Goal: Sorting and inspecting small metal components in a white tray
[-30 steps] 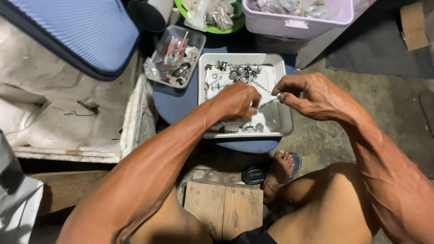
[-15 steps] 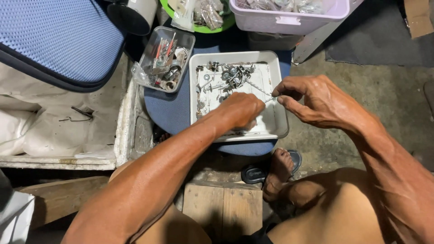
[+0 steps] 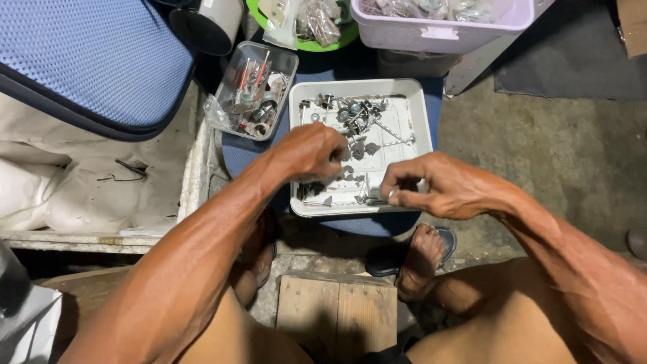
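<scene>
The left hand point(image 3: 311, 149) hangs over the near left part of a white tray point(image 3: 419, 108), its fingers curled down and inward so the knuckles face the camera; whether they pinch anything cannot be told, since the fingertips are hidden under the hand. Just past those knuckles, toward the tray's far side, lies a heap of small metal parts point(image 3: 357, 118): screws, washers and bent bits. The right hand point(image 3: 438, 185) sits at the tray's near right corner, thumb and forefinger closed on a small ring point(image 3: 392, 194) of pale metal, held just above the tray's near rim. The two hands are near each other but apart, with dark scraps on the tray floor between them.

Left of the left hand stands a clear box point(image 3: 251, 91) of mixed hardware, touching the tray's far left corner or very nearly. Beyond the tray are a green bowl point(image 3: 306, 42) and a lilac basket point(image 3: 438, 27). Below the right hand a foot point(image 3: 416, 259) rests in a sandal, beside a wooden block point(image 3: 337, 313)
</scene>
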